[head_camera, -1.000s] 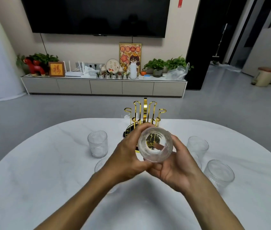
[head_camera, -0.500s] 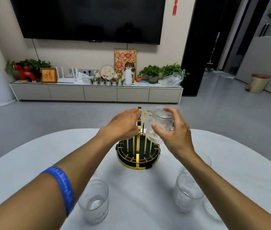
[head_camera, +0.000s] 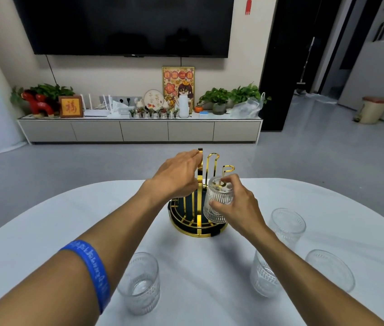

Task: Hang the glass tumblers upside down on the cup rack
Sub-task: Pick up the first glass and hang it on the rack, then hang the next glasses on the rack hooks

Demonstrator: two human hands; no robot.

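Note:
A gold cup rack (head_camera: 212,165) with a round dark base stands mid-table. My right hand (head_camera: 238,205) grips a ribbed glass tumbler (head_camera: 218,201) held upside down over one of the rack's pegs, its rim just above the base. My left hand (head_camera: 177,177) rests on the rack's central gold post, fingers curled around it. Upright tumblers stand on the table: one near left (head_camera: 139,282), one near right (head_camera: 264,276), one far right (head_camera: 288,225) and one at the right edge (head_camera: 330,270).
The white oval table (head_camera: 45,231) fills the lower view, with grey floor beyond its far edge. A low TV cabinet (head_camera: 139,130) with plants and ornaments lines the wall under a large screen. A small bin (head_camera: 372,110) stands at the far right.
My right hand has lowered the inverted tumbler down over a rack peg, closer to the base. My left hand stays on the rack's post. A second earlier both hands held the tumbler near me.

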